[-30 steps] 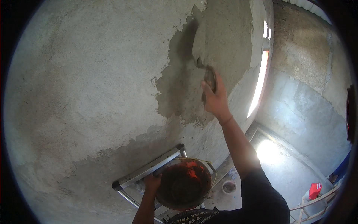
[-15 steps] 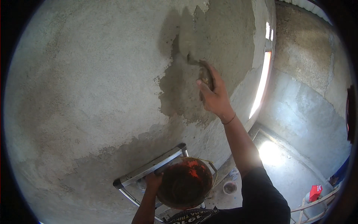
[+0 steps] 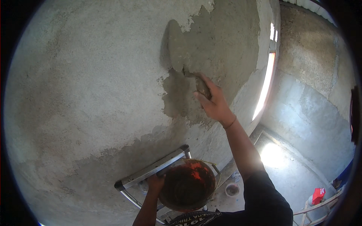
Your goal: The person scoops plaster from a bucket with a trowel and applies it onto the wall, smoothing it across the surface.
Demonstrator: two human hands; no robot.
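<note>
My right hand (image 3: 214, 98) is closed around the handle of a plastering trowel (image 3: 176, 49). Its long blade, coated in grey mortar, lies against the wall (image 3: 94, 86) at the left edge of a darker, wet plaster patch (image 3: 226, 41). Low in the view, my left hand (image 3: 155, 183) grips the left rim of a bucket (image 3: 186, 186); its fingers are partly hidden at the rim. Dark mortar smears the inside of the bucket, with orange-red showing through near the far side.
An aluminium ladder (image 3: 152, 168) stands against the wall beside the bucket. On the floor below are a small white pail (image 3: 232, 189), a red package (image 3: 318, 196) and a wooden frame (image 3: 320, 207). Bright window openings (image 3: 265, 86) mark the wall's right end.
My right hand and the trowel have moved down and left along the wall, so the blade now covers the wet patch's left edge. My left hand and the bucket stay put.
</note>
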